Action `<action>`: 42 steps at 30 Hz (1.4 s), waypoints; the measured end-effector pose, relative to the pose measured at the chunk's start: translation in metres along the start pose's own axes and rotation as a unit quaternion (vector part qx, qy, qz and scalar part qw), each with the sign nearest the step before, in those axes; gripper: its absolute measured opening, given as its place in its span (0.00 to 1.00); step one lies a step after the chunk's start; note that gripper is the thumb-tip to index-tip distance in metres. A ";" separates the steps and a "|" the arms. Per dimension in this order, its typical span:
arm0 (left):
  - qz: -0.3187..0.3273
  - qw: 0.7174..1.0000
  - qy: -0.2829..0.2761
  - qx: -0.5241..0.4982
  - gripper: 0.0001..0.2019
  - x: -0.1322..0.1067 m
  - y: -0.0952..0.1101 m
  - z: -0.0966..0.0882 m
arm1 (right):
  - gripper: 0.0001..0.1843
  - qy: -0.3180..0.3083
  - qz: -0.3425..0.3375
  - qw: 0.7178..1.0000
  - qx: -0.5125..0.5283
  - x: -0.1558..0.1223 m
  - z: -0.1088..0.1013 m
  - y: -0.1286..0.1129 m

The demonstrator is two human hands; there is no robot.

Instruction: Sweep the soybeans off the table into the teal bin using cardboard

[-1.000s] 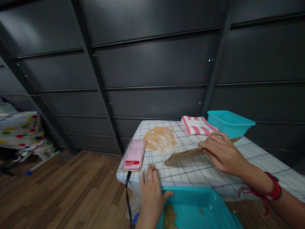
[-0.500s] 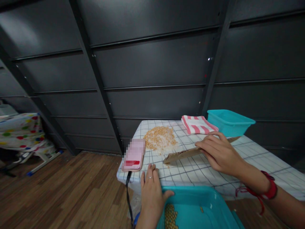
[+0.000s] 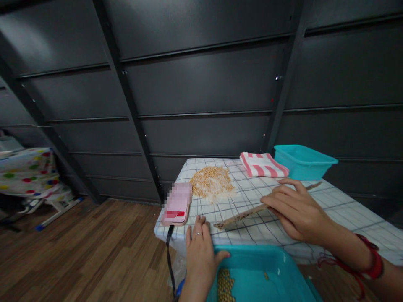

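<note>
My right hand (image 3: 296,209) grips a brown strip of cardboard (image 3: 241,217) from above. The strip stands on edge, tilted, over the checked cloth near the table's front, with its far end showing beyond my hand. My left hand (image 3: 200,256) is at the left corner of a turquoise basin (image 3: 267,251), thumb over the rim and fingers reaching forward by the cloth's edge. Yellow-green beans (image 3: 225,285) lie in the basin's left part. Behind the cardboard, a pile of pale yellow beans (image 3: 206,180) mixed with white grains is spread on the cloth.
A pink phone (image 3: 178,205) lies at the table's left edge, a black strap (image 3: 169,256) hanging below. A pink-striped towel (image 3: 262,164) and a second turquoise basin (image 3: 304,161) stand at the back right. A dark panelled wall (image 3: 204,84) rises behind the checked tablecloth (image 3: 245,193).
My right hand has drawn the cardboard strip toward me, closer to the table's front edge, and the strip leans flatter. My left hand and the bean pile have stayed put.
</note>
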State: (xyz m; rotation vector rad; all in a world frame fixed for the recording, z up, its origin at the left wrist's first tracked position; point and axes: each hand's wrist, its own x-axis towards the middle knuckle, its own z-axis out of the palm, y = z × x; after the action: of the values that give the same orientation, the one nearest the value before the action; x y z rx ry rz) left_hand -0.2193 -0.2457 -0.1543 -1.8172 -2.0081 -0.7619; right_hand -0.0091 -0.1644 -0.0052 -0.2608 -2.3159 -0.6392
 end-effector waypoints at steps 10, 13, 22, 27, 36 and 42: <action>-0.007 1.000 -0.011 -0.013 0.35 -0.001 0.000 0.002 | 0.14 0.008 0.006 1.000 -0.021 0.001 -0.002 -0.002; -0.004 1.000 -0.004 -0.013 0.35 -0.001 -0.001 0.002 | 0.14 -0.005 0.006 0.999 -0.031 0.001 0.003 -0.001; -0.003 1.000 -0.020 -0.010 0.36 0.000 -0.001 -0.002 | 0.13 -0.007 0.000 1.000 -0.008 0.002 0.000 -0.006; 0.021 0.999 -0.033 -0.008 0.38 0.000 -0.005 -0.005 | 0.13 -0.017 0.006 1.000 -0.005 0.002 -0.004 -0.008; 0.038 0.999 -0.024 -0.016 0.36 -0.002 -0.010 0.000 | 0.15 -0.007 0.010 1.000 -0.024 0.001 -0.001 -0.006; 0.005 1.000 0.001 0.000 0.35 -0.001 -0.002 -0.001 | 0.15 -0.018 0.016 1.000 -0.008 0.000 -0.002 -0.009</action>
State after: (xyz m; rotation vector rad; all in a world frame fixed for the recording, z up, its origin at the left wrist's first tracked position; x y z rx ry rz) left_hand -0.2208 -0.2466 -0.1545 -1.8245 -1.9962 -0.7599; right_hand -0.0112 -0.1734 -0.0078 -0.3181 -2.3368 -0.6417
